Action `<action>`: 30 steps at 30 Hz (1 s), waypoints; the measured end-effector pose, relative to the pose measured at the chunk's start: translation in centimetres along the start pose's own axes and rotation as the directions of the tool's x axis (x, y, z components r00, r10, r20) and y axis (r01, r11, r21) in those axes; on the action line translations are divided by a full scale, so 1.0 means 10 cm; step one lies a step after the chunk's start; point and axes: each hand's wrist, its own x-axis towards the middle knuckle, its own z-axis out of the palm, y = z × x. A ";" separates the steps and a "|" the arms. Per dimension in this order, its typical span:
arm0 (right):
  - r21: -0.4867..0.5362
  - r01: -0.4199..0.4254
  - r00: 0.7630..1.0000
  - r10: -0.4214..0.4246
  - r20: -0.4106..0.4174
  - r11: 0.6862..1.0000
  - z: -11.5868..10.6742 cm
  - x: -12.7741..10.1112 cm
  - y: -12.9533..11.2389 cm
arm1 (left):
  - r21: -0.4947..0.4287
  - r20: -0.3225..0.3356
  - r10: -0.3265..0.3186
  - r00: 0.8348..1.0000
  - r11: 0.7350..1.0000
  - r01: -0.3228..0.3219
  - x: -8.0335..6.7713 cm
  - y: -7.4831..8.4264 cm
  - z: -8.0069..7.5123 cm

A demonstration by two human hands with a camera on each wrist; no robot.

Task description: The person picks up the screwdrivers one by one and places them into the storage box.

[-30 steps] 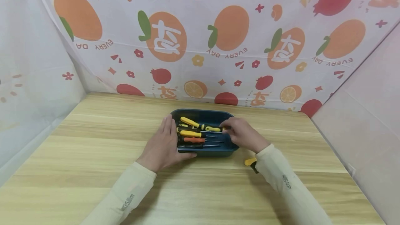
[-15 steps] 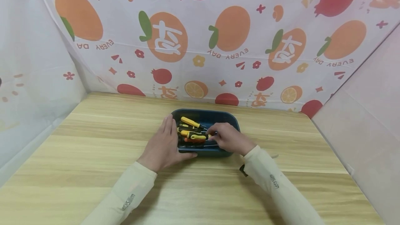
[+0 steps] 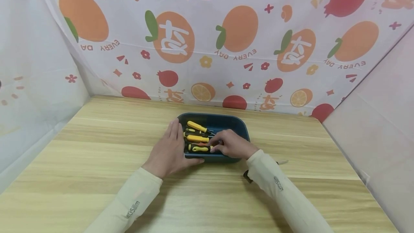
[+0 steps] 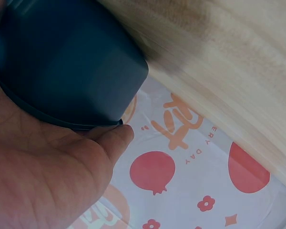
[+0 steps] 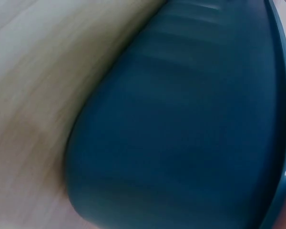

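A dark blue plastic bin (image 3: 231, 119) sits on the wooden table in the head view, with several screwdrivers inside, handles to the left. My left hand (image 3: 166, 150) rests against the bin's left end, fingers straight and the thumb along the front wall; the left wrist view shows its fingertips at the rim. Inside the bin, my right hand (image 3: 234, 144) pinches a screwdriver (image 3: 199, 148) with a black and yellow handle, low along the front side. Its shaft is hidden by the fingers. Behind it lie yellow-handled screwdrivers (image 3: 198, 138). An orange handle is mostly covered.
Under the right sleeve lies a partly hidden tool on the table; its pale metal tip (image 3: 282, 161) and a black part (image 3: 247, 176) show. A fruit-print cloth (image 3: 207, 60) hangs behind the table (image 3: 113, 146), with pale cloth on both sides.
My right hand has moved left and toward the bin's front side, carrying the black and yellow screwdriver from the back right down beside the other handles. My left hand has stayed in place.
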 end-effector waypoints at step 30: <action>0.070 -0.132 0.987 0.124 0.106 0.989 -0.04 0.21 0.02 | 0.015 -0.004 0.028 1.000 0.999 -0.028 0.10 -0.10 0.03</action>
